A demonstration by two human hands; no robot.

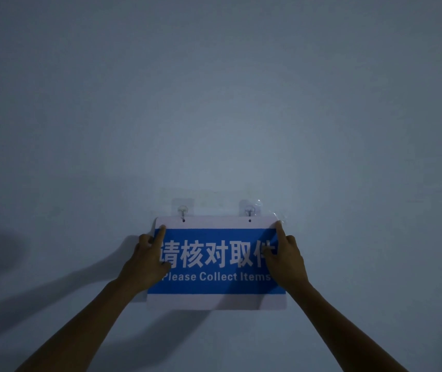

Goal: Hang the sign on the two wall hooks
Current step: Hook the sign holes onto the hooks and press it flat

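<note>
A blue and white sign reading "Please Collect Items" lies flat against the wall. Its two small top holes sit just under the left hook and the right hook, both clear adhesive hooks; whether the hooks pass through the holes I cannot tell. My left hand grips the sign's left edge, index finger stretched up toward the top corner. My right hand holds the right edge the same way, index finger at the top right corner.
A plain pale wall fills the view in dim light. Shadows of my arms fall on the wall to the lower left. A scrap of clear film sticks out beside the right hook.
</note>
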